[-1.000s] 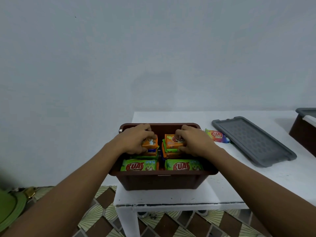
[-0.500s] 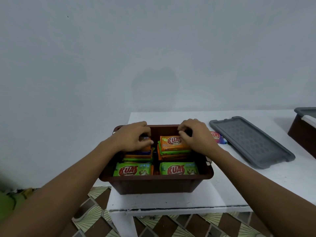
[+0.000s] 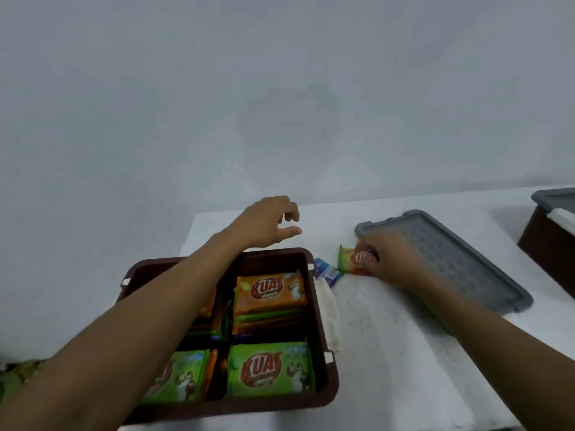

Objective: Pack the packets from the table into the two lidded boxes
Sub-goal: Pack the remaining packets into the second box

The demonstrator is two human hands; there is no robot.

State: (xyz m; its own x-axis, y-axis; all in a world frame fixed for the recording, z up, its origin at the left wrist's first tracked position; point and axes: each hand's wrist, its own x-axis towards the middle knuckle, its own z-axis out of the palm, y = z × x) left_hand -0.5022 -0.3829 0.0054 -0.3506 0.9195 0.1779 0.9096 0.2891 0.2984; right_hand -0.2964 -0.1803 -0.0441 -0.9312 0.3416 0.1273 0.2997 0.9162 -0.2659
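While the left hand (image 3: 267,222) hangs over the far edge of the brown box (image 3: 236,410), fingers loosely curled and holding nothing, the right hand (image 3: 392,259) curls its fingers (image 3: 368,255) onto a rainbow packet (image 3: 350,259) lying on the table (image 3: 389,337) just right of the box, with a blue packet (image 3: 326,272) between the two.

I see a plain pale grey wall (image 3: 186,88) filling the upper half of my feed, with a faint darker smudge (image 3: 289,116) near its middle. Below it runs a white table (image 3: 389,353), its top speckled with dark flecks. At the lower left edge sits a blurred greenish patch (image 3: 17,376) I cannot identify.
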